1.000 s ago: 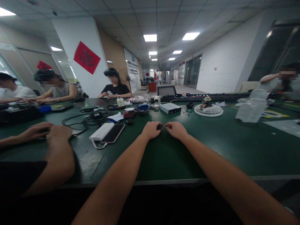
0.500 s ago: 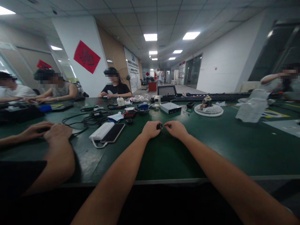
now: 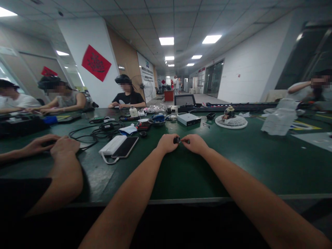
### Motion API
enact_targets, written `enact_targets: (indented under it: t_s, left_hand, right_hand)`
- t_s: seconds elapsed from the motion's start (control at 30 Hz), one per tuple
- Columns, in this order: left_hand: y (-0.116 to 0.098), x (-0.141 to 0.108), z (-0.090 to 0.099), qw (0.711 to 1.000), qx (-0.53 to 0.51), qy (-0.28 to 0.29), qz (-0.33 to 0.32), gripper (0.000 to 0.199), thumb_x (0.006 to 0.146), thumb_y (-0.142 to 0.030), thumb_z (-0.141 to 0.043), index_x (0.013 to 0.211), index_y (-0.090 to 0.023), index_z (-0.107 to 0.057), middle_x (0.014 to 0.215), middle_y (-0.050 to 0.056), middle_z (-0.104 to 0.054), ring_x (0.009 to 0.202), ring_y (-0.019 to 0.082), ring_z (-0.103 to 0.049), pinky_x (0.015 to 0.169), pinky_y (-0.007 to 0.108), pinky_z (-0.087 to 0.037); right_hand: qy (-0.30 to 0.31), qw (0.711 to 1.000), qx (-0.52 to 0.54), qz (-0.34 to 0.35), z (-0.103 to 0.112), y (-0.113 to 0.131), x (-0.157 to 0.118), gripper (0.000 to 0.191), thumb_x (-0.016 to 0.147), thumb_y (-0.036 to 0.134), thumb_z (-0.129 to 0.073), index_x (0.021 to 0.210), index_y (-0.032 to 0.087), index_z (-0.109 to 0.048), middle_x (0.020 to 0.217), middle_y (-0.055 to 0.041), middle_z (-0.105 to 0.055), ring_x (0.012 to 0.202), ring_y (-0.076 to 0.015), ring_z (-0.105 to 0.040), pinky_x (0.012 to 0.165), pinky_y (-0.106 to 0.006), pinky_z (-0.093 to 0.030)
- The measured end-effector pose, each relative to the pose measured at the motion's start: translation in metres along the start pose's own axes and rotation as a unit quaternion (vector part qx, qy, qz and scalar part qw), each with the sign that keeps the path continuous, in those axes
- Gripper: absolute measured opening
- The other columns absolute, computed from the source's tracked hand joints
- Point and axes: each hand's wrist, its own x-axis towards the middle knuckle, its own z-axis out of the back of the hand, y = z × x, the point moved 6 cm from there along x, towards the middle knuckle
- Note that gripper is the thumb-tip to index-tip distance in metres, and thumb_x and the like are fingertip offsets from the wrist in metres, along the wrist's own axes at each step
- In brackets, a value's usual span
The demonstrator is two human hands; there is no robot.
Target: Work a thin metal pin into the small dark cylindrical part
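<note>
left hand (image 3: 167, 143) and right hand (image 3: 195, 144) close together, pinching a small black part (image 3: 176, 140); wall sign (image 3: 145, 77) unreadable.

The small black part (image 3: 176, 140) at 12 o'clock looks glossy, material unclear. The bench top (image 3: 181, 176) is smooth green laminate, low sheen. At 11 o'clock: phone (image 3: 124, 147), glossy glass; power bank (image 3: 112, 145), matt white plastic.

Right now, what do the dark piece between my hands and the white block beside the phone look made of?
The dark piece looks like shiny black plastic or metal; too small to settle. The white block looks like smooth matte plastic, its surface even and pale.
</note>
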Motion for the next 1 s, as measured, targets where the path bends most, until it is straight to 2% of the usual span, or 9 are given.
enact_targets:
  t_s: [0.13, 0.27, 0.47, 0.67, 0.87, 1.0]
  left_hand:
    - [-0.0023, 0.0001, 0.0003, 1.000, -0.005, -0.003, -0.002, 0.035, 0.095, -0.040, -0.063, 0.121, -0.017, -0.066, 0.110, 0.008, -0.072, 0.103, 0.023, -0.068, 0.096, 0.047, -0.052]
    - [-0.0033, 0.0001, -0.0005, 1.000, -0.004, 0.002, -0.001, 0.038, 0.094, -0.042, -0.064, 0.122, -0.016, -0.065, 0.110, 0.009, -0.072, 0.103, 0.024, -0.068, 0.097, 0.047, -0.051]
    - [-0.0027, -0.0002, 0.0015, 1.000, 0.000, -0.007, 0.002, 0.034, 0.089, -0.035, -0.067, 0.120, -0.019, -0.067, 0.107, 0.008, -0.074, 0.101, 0.024, -0.069, 0.096, 0.043, -0.052]
    - [-0.0050, -0.0001, 0.0051, 1.000, 0.001, -0.021, 0.000, 0.032, 0.084, -0.031, -0.066, 0.115, -0.025, -0.071, 0.101, 0.005, -0.077, 0.096, 0.026, -0.072, 0.090, 0.036, -0.054]
    - [-0.0050, 0.0000, 0.0038, 1.000, 0.004, -0.022, 0.002, 0.036, 0.083, -0.030, -0.067, 0.117, -0.024, -0.071, 0.104, 0.006, -0.077, 0.099, 0.026, -0.071, 0.094, 0.039, -0.053]
    - [-0.0039, 0.0002, 0.0032, 1.000, 0.005, -0.019, 0.003, 0.036, 0.082, -0.030, -0.067, 0.117, -0.023, -0.071, 0.103, 0.006, -0.077, 0.097, 0.027, -0.071, 0.093, 0.038, -0.053]
  right_hand:
    - [-0.006, 1.000, -0.007, -0.021, -0.0011, -0.0022, 0.0017, 0.028, 0.100, 0.037, -0.058, 0.121, 0.020, -0.065, 0.123, -0.0087, -0.066, 0.110, -0.0235, -0.064, 0.098, -0.047, -0.051]
    - [0.009, 0.999, -0.017, -0.048, -0.0049, -0.0087, 0.0034, 0.029, 0.099, 0.036, -0.060, 0.122, 0.019, -0.063, 0.124, -0.0091, -0.064, 0.105, -0.0227, -0.065, 0.091, -0.044, -0.055]
    - [0.028, 0.999, -0.009, -0.020, -0.0052, -0.0044, 0.0026, 0.027, 0.099, 0.036, -0.060, 0.120, 0.019, -0.065, 0.122, -0.0084, -0.065, 0.104, -0.0223, -0.065, 0.091, -0.044, -0.055]
    - [-0.004, 0.999, -0.022, -0.024, -0.0001, -0.0005, 0.0003, 0.029, 0.100, 0.037, -0.057, 0.122, 0.020, -0.064, 0.123, -0.0085, -0.066, 0.111, -0.0239, -0.063, 0.099, -0.048, -0.050]
    - [0.006, 0.997, -0.044, -0.058, -0.0047, -0.0070, 0.0022, 0.029, 0.099, 0.036, -0.059, 0.123, 0.020, -0.063, 0.125, -0.0093, -0.064, 0.105, -0.0225, -0.065, 0.091, -0.044, -0.055]
    - [0.028, 0.998, -0.040, -0.038, -0.0066, -0.0073, 0.0025, 0.029, 0.099, 0.036, -0.060, 0.121, 0.019, -0.063, 0.122, -0.0088, -0.065, 0.102, -0.0219, -0.065, 0.088, -0.043, -0.056]
